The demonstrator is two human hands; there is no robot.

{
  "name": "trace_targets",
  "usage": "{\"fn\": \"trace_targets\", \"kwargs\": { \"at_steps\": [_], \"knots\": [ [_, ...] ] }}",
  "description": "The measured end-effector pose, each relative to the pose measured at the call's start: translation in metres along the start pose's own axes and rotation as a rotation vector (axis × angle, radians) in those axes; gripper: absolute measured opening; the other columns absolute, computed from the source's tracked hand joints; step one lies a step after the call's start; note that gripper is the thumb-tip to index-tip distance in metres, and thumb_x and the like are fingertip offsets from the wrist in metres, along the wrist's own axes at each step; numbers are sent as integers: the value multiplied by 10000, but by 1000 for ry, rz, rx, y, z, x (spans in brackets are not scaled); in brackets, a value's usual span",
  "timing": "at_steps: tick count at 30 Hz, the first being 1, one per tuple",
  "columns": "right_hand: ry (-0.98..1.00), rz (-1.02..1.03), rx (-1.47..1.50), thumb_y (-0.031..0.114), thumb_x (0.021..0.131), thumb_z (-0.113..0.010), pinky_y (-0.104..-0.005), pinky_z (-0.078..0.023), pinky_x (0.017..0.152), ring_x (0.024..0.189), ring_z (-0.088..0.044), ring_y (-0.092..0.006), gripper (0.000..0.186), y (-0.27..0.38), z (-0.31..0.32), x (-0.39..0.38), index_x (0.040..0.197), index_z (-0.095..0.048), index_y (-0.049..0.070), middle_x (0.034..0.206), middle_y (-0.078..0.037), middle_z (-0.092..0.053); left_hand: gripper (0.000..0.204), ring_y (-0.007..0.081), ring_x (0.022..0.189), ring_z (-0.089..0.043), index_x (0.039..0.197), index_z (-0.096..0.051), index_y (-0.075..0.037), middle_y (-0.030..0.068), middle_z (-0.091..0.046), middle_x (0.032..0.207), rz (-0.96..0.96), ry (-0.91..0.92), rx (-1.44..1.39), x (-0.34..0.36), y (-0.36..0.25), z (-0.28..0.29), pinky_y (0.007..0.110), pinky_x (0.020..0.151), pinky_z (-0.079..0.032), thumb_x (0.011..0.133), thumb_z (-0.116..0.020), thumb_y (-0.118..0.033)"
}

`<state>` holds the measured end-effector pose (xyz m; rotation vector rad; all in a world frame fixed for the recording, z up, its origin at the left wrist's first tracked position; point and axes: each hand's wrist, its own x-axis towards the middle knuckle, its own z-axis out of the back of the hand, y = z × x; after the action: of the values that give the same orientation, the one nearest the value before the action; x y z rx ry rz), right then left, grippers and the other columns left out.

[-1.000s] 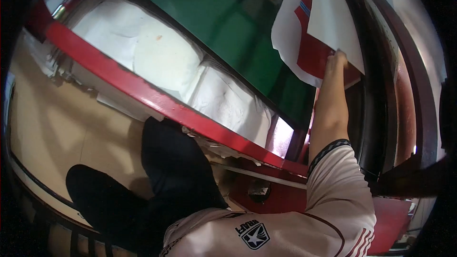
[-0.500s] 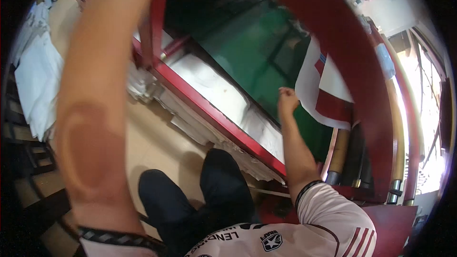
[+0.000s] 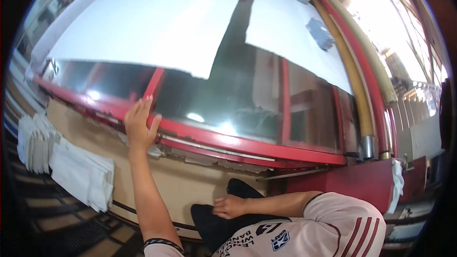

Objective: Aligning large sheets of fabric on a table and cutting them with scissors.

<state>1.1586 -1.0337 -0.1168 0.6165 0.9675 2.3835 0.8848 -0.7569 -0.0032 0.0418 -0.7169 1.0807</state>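
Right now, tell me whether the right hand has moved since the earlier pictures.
Yes: the right hand has pulled back from beyond the table's red front edge to its near side, over dark trousers.

Daylight from the barred window (image 3: 383,28) at right blows out white; glare spots dot the near glass tabletop (image 3: 228,100); edges bow toward dark corners.

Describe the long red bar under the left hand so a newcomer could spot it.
Start at the large glassy panel. Along its near edge, beneath the left hand, runs the long red bar. Unlike the shorter red crosspieces, it spans the panel's front.
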Motion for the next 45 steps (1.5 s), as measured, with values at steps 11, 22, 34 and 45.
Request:
{"fn": "trace_targets", "kwargs": {
  "at_steps": [11, 22, 34, 45],
  "knots": [
    [-779, -1042, -693, 283, 844, -692, -498, -401, 1037, 1254, -473, -396, 518, 20, 302, -154, 1296, -554, 71, 1307, -200, -528, 640, 355, 1499, -233, 1520, -406, -124, 104, -315, 1612, 350, 470, 120, 17, -21, -2, 588, 1202, -129, 971, -560, -416],
    [-657, -1268, -553, 501, 893, -623, -518, -245, 1165, 1452, -282, -364, 728, 12, 328, -182, 1449, -449, 64, 1498, -178, -389, 675, 449, 1480, -216, 1524, -380, -106, 248, -302, 1570, 349, 469, 93, 38, -195, -68, 660, 1167, -124, 951, -594, -392],
    [-602, -1593, -471, 623, 941, -476, -521, -34, 1231, 1538, -45, -348, 796, 16, 316, -150, 1580, -249, 208, 1665, -123, -109, 662, 436, 1472, -247, 1515, -393, -103, 224, -347, 1555, -477, 616, -278, 203, -326, -158, 656, 1164, -136, 958, -603, -393],
    [-413, -1763, -166, 765, 889, -436, -519, 72, 1222, 1539, 103, -349, 948, 17, 342, -141, 1616, -60, 286, 1683, -96, 76, 739, 400, 1457, -300, 1520, -370, -49, 178, -388, 1554, -793, 660, -295, 333, -537, -325, 566, 1185, -211, 970, -520, -518]
  ]
}}
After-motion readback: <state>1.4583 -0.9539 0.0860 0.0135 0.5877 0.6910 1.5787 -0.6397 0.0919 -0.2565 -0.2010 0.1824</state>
